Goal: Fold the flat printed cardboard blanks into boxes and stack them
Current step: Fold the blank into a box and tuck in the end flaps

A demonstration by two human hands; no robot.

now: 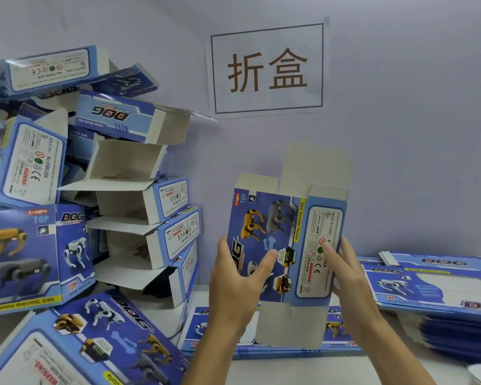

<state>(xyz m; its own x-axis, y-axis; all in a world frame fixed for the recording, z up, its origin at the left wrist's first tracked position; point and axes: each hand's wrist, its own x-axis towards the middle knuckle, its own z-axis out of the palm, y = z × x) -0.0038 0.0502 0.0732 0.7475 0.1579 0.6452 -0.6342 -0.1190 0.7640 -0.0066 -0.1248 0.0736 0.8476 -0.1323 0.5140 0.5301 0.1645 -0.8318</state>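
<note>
The cardboard blank (285, 245) stands upright in the air between the two hands, above the bench (345, 370) and in front of the pale wall (414, 134). It is partly opened into a sleeve: the wide printed face with the robot dogs turns toward the camera, the narrower warning-label panel angles off at the right, and plain white flaps stick out unfolded at top and bottom. The left hand (233, 284) grips the left edge, thumb laid across the printed face and the fingers behind. The right hand (347, 273) holds the right edge, thumb pressing the label panel, the other fingers hidden behind the card.

The blank looks like thin printed carton: light, stiff along its panels and weak only at the scored creases. The glossy print may be a little slick under dry thumbs. It should be held by the long side edges near the creases, as now, so squeezing inward pops the sleeve square; pressing mid-panel could dent it. The loose flaps will bend easily and can tear at their corners if forced against the score.

Beneath lies another flat blank (345, 340) on the bench, and to the right a stack of flat blanks (433, 290). To the left, a pile of folded boxes (139, 218) leans unevenly, several with open ends. A paper sign (267, 69) hangs on the wall.
</note>
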